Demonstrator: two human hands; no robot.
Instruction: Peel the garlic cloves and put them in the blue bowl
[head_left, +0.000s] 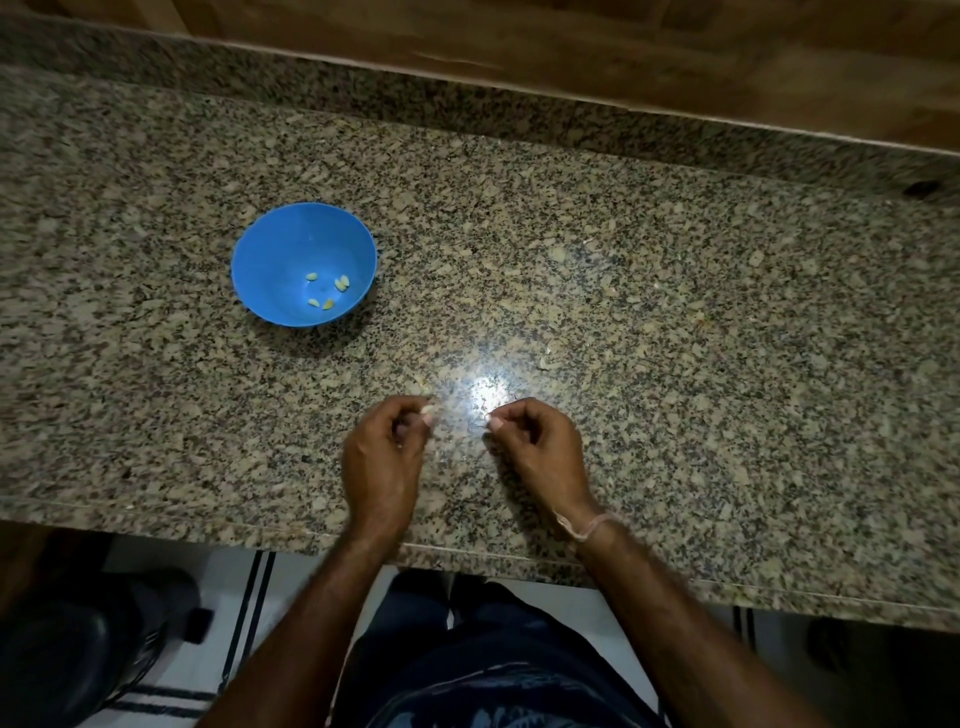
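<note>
on the speckled granite table the blue bowl stands at about ten o'clock from the hands, well apart from them. five peeled cloves lie loose in its bottom, toward its four o'clock side.

the left hand is curled, thumb and fingertips pinching a pale garlic clove that pokes out at the hand's one o'clock. the right hand sits just beside it at three o'clock, not touching it. its fingers are curled too, thumb pressed to forefinger on a tiny pale scrap of skin at the hand's ten o'clock, blurred and hard to make out.

between and just beyond the two hands, at twelve o'clock, a bright glare shines on the stone. a flake of skin lies on the table at one o'clock from the glare. a thin pale band circles the right wrist.
</note>
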